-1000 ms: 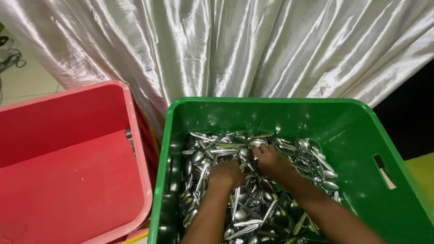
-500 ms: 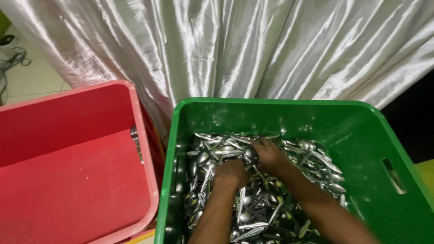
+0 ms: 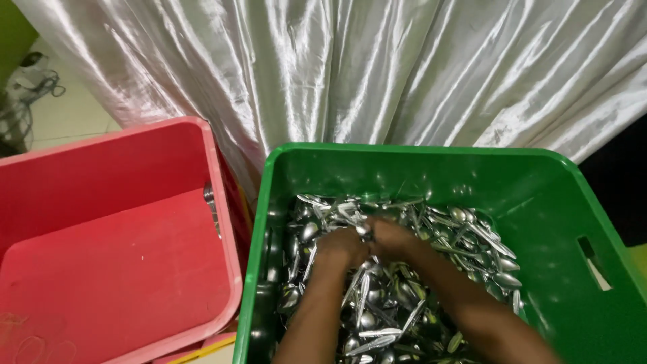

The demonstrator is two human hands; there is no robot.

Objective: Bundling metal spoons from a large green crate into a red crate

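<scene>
A green plastic crate (image 3: 418, 168) at the right holds a heap of metal spoons (image 3: 472, 243). Both my hands are down in the heap, side by side near its middle. My left hand (image 3: 340, 246) is curled with its fingers closed into the spoons. My right hand (image 3: 391, 239) lies against it, fingers also bunched around spoons. Which spoons each hand holds is hidden by the pile and by motion blur.
A red plastic crate (image 3: 222, 222) stands to the left, touching the green one, with one spoon (image 3: 212, 209) leaning on its inner right wall. A shiny silver-white cloth (image 3: 350, 74) hangs behind both crates. Pale floor and cables show at the far left.
My two hands have drawn together in the middle of the heap, the right one sliding left to meet the left. The view has tilted down slightly.
</scene>
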